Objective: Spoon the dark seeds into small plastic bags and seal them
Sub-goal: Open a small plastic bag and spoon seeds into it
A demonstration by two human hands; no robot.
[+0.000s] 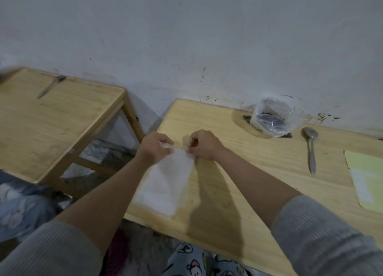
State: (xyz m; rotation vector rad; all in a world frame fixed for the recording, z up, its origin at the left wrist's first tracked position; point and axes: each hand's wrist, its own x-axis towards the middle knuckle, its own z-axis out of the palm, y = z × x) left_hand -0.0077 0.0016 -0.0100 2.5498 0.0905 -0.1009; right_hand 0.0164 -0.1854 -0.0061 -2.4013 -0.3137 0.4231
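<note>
hands, left (154,147) and right (204,145), pinch an empty plastic bag's (165,182) mouth at frame centre; spoon (310,149) untouched, seeds (269,120) unscooped.

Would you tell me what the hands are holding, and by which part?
Both the left hand and the right hand pinch the far, top edge of a small plastic bag lying on the table.
</note>
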